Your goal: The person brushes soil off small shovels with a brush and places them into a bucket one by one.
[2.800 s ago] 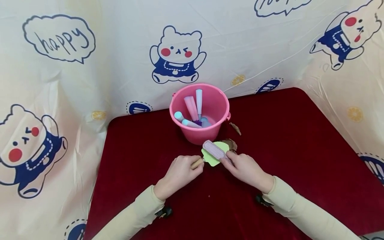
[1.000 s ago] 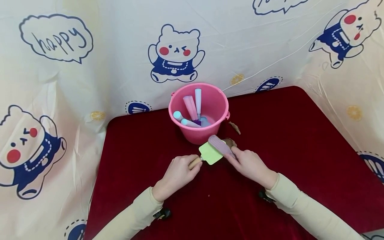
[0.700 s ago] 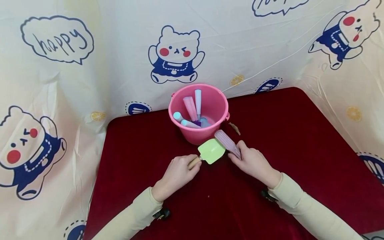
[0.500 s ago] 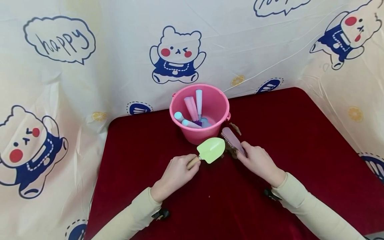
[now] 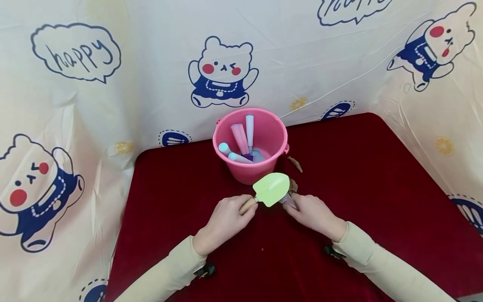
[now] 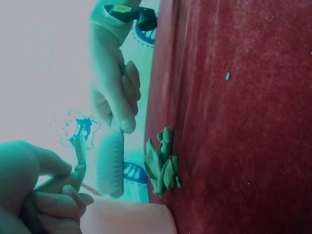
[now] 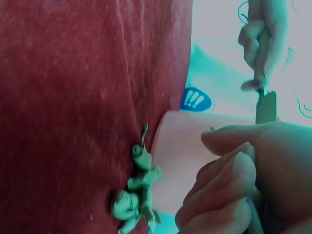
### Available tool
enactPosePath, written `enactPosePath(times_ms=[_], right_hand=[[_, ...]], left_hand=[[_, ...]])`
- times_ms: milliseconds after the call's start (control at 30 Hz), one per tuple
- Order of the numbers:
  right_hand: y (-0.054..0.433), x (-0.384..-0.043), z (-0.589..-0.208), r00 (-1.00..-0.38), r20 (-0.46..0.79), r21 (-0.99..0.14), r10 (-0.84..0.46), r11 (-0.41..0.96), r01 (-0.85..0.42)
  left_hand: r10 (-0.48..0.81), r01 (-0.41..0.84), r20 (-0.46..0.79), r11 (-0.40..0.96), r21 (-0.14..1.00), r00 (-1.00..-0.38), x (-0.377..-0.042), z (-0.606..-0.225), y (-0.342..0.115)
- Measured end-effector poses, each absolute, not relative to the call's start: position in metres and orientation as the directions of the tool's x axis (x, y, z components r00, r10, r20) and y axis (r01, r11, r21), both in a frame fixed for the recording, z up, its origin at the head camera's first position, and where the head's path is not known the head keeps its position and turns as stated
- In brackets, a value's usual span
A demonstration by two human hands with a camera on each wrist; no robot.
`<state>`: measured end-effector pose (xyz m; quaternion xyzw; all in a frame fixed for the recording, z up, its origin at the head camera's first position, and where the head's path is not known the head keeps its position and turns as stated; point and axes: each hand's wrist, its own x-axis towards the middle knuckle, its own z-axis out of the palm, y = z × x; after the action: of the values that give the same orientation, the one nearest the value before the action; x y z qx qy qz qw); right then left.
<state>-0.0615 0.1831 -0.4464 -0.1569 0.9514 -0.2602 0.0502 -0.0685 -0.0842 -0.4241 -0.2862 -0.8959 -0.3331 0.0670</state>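
My left hand grips the wooden handle of a small trowel with a light green blade, held in front of the bucket. My right hand holds a purple brush, whose bristles show at the blade's right edge; the blade hides most of it in the head view. In the left wrist view the whole brush shows, raised above the table. Curled dry leaves lie in a clump on the cloth below the tools, partly hidden by the blade from above.
Behind the trowel stands a pink bucket with several pastel-handled tools inside. One more dry leaf lies right of it. Dark red cloth covers the table, and a printed white curtain closes off the back and sides.
The brush swept right off the trowel blade, past its tip, then came back left and lower beside the blade. The trowel has shifted slightly right. Both grips stay the same.
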Motion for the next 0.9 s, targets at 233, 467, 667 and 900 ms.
enactPosePath(times_ms=[233, 467, 667, 900], right_hand=[[0.173, -0.06, -0.446, -0.933, -0.066, -0.599, -0.353, 0.762, -0.246], [0.18, -0.066, -0.445, -0.952, -0.078, -0.63, -0.297, 0.754, -0.184], [0.17, -0.062, -0.448, -0.92, -0.109, -0.65, -0.376, 0.727, -0.221], [0.18, -0.066, -0.445, -0.952, -0.077, -0.627, -0.295, 0.757, -0.184]], left_hand=[[0.5, 0.585, 0.316, 0.595, 0.551, -0.806, -0.069, -0.426, -0.083], [0.505, 0.573, 0.292, 0.597, 0.561, -0.812, -0.07, -0.423, -0.086], [0.511, 0.575, 0.287, 0.602, 0.553, -0.81, -0.07, -0.423, -0.083], [0.503, 0.547, 0.255, 0.604, 0.58, -0.826, -0.07, -0.425, -0.086]])
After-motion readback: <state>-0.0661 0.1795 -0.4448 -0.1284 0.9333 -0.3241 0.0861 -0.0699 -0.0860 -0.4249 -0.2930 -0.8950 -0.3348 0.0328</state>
